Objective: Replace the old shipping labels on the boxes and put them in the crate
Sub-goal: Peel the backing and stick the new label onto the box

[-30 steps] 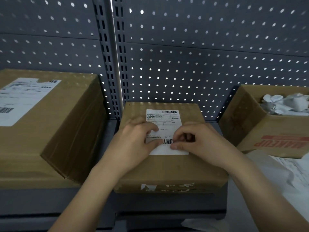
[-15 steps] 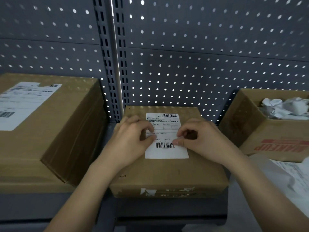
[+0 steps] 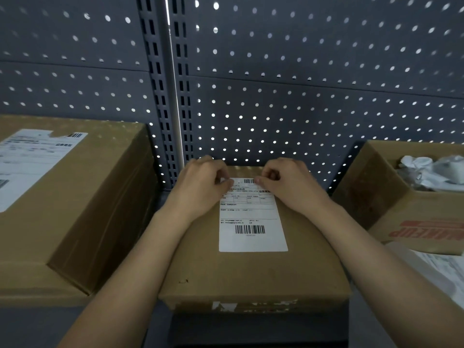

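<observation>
A small brown cardboard box sits in front of me on the dark shelf. A white shipping label with barcodes lies flat on its top. My left hand and my right hand rest at the label's far end, one at each top corner. Both have curled fingers, and the thumbs press down on the label's upper edge. The far corners of the label are hidden under my fingers.
A larger cardboard box with a torn white label stands close on the left. An open carton holding crumpled white paper sits at the right, with loose white sheets before it. A grey pegboard wall closes the back.
Both hands have slid away from me along the label, from its lower barcode up to its far edge. The lower part of the label now lies uncovered and flat.
</observation>
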The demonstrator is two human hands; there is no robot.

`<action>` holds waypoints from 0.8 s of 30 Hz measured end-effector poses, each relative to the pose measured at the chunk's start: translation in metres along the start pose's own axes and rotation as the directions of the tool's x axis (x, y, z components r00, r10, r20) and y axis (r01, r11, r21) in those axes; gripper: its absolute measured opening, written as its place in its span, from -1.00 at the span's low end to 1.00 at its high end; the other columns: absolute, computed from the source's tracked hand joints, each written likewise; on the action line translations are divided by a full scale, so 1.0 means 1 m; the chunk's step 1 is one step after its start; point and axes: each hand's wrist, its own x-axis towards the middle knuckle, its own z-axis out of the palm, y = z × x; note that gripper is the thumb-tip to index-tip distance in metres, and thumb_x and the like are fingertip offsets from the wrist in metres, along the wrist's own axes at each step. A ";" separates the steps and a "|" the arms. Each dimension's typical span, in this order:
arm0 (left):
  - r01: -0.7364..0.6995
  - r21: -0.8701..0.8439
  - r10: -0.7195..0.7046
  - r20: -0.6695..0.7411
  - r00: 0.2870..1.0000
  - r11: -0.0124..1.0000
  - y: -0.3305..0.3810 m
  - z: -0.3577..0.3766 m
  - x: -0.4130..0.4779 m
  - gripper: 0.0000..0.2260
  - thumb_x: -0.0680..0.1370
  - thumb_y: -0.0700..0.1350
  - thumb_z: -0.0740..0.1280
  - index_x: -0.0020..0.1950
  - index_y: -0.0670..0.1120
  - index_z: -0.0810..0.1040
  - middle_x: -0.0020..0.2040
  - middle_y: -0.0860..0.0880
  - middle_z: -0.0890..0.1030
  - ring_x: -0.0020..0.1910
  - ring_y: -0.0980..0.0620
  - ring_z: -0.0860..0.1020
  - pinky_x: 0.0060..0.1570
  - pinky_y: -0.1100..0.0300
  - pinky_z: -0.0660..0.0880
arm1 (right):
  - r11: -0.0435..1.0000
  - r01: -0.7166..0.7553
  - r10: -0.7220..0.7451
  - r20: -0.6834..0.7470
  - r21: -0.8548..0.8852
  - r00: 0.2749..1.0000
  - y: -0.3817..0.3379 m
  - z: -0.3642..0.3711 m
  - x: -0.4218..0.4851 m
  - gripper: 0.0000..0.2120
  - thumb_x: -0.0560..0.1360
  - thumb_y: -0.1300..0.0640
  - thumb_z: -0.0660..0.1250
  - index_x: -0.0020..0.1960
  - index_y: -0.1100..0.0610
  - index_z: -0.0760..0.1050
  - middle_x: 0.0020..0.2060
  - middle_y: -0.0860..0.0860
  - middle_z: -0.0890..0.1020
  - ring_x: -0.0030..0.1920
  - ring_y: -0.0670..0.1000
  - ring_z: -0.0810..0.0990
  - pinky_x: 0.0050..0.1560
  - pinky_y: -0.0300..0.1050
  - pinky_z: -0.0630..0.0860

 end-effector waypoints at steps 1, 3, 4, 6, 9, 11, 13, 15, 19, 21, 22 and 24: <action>0.007 -0.011 -0.007 -0.013 1.000 1.000 0.000 0.001 0.002 -0.93 0.49 -0.03 0.40 -0.08 -0.01 0.60 -0.12 0.04 0.52 -0.05 -0.02 0.49 0.03 0.02 0.47 | 1.000 -0.013 0.013 -0.007 0.016 1.000 0.001 0.001 0.001 -0.82 0.48 -0.02 0.43 -0.23 0.03 0.54 -0.29 -0.09 0.56 -0.24 -0.12 0.50 -0.25 -0.21 0.42; 0.032 -0.040 -0.033 -0.047 0.998 0.999 -0.001 0.003 0.006 -0.95 0.49 -0.06 0.41 -0.10 -0.02 0.61 -0.14 0.04 0.54 -0.08 0.02 0.51 -0.01 0.07 0.48 | 0.998 -0.046 0.048 -0.030 0.041 0.998 0.002 0.003 0.003 -0.83 0.47 -0.02 0.44 -0.23 0.04 0.56 -0.32 -0.09 0.57 -0.26 -0.14 0.49 -0.30 -0.28 0.36; 0.048 -0.053 -0.052 -0.062 0.997 0.997 -0.001 0.004 0.007 -0.94 0.49 -0.06 0.42 -0.10 -0.03 0.61 -0.15 0.04 0.55 -0.10 0.04 0.51 -0.03 0.10 0.48 | 0.997 -0.058 0.060 -0.041 0.046 0.997 0.002 0.003 0.004 -0.83 0.47 -0.02 0.44 -0.23 0.04 0.56 -0.33 -0.09 0.57 -0.27 -0.15 0.49 -0.30 -0.29 0.35; 0.070 -0.054 -0.074 -0.084 0.994 0.996 -0.001 0.008 0.008 -0.93 0.48 -0.05 0.42 -0.12 -0.03 0.60 -0.17 0.05 0.55 -0.11 0.05 0.52 -0.05 0.13 0.47 | 0.997 -0.072 0.074 -0.046 0.037 0.996 0.002 0.003 0.005 -0.81 0.46 -0.05 0.44 -0.24 0.03 0.56 -0.35 -0.10 0.56 -0.29 -0.14 0.49 -0.30 -0.25 0.37; 0.086 -0.035 -0.089 -0.099 0.991 0.996 -0.002 0.012 0.009 -0.87 0.45 0.04 0.42 -0.16 0.02 0.53 -0.22 0.08 0.51 -0.12 -0.01 0.51 -0.04 0.08 0.45 | 0.994 -0.106 0.104 -0.055 -0.040 0.993 -0.001 0.007 0.007 -0.67 0.39 -0.22 0.43 -0.29 0.01 0.47 -0.40 -0.12 0.52 -0.33 -0.13 0.47 -0.33 -0.16 0.39; 0.083 -0.012 -0.084 -0.106 0.991 0.996 -0.003 0.015 0.009 -0.83 0.44 0.08 0.42 -0.17 0.04 0.50 -0.25 0.11 0.48 -0.14 -0.02 0.50 -0.01 0.09 0.42 | 0.985 -0.114 0.105 -0.071 -0.131 0.992 -0.004 0.011 0.009 -0.55 0.35 -0.34 0.37 -0.33 0.04 0.42 -0.40 -0.12 0.50 -0.33 -0.12 0.46 -0.35 -0.15 0.34; 0.062 0.003 -0.061 -0.118 0.991 0.998 -0.003 0.017 0.009 -0.81 0.45 0.12 0.41 -0.17 0.04 0.50 -0.25 0.11 0.48 -0.16 -0.01 0.50 0.03 0.11 0.40 | 0.981 -0.114 0.103 -0.075 -0.155 0.992 -0.005 0.014 0.012 -0.50 0.35 -0.37 0.33 -0.36 0.06 0.40 -0.38 -0.10 0.50 -0.31 -0.09 0.47 -0.33 -0.14 0.30; 0.049 -0.003 -0.049 -0.121 0.991 0.999 -0.004 0.017 0.009 -0.78 0.45 0.17 0.39 -0.18 0.05 0.50 -0.26 0.14 0.46 -0.17 0.01 0.49 0.03 0.12 0.38 | 0.985 -0.116 0.106 -0.078 -0.127 0.991 -0.003 0.015 0.013 -0.51 0.38 -0.33 0.34 -0.39 0.07 0.38 -0.37 -0.09 0.50 -0.30 -0.07 0.47 -0.32 -0.14 0.27; 0.058 -0.013 -0.059 -0.119 0.991 0.998 -0.006 0.017 0.009 -0.81 0.46 0.17 0.38 -0.18 0.08 0.50 -0.25 0.14 0.48 -0.15 0.00 0.50 0.03 0.09 0.40 | 0.991 -0.114 0.107 -0.090 -0.076 0.990 -0.002 0.016 0.013 -0.54 0.41 -0.22 0.39 -0.42 0.11 0.39 -0.45 -0.03 0.51 -0.36 -0.03 0.47 -0.33 -0.13 0.26; 0.063 -0.018 -0.064 -0.118 0.991 0.998 -0.006 0.016 0.008 -0.83 0.47 0.15 0.39 -0.17 0.09 0.51 -0.25 0.14 0.48 -0.13 -0.03 0.50 -0.01 0.06 0.43 | 0.993 -0.114 0.111 -0.100 -0.029 0.989 -0.001 0.016 0.013 -0.56 0.43 -0.15 0.42 -0.43 0.13 0.40 -0.49 0.00 0.48 -0.40 -0.01 0.45 -0.35 -0.12 0.30; 0.063 -0.022 -0.065 -0.117 0.991 0.998 -0.006 0.016 0.008 -0.84 0.47 0.13 0.39 -0.16 0.07 0.52 -0.26 0.14 0.48 -0.13 -0.04 0.50 -0.03 0.06 0.43 | 0.992 -0.123 0.122 -0.111 -0.001 0.986 0.001 0.016 0.012 -0.57 0.44 -0.12 0.43 -0.42 0.14 0.41 -0.50 0.02 0.49 -0.40 0.00 0.46 -0.34 -0.12 0.34; 0.064 -0.034 -0.068 -0.117 0.991 0.997 -0.006 0.014 0.008 -0.86 0.50 0.07 0.39 -0.13 0.03 0.55 -0.25 0.13 0.49 -0.12 -0.03 0.50 -0.05 0.10 0.40 | 0.991 -0.129 0.131 -0.136 0.028 0.982 0.005 0.015 0.011 -0.59 0.44 -0.06 0.44 -0.42 0.16 0.42 -0.48 0.04 0.49 -0.38 0.01 0.47 -0.30 -0.11 0.38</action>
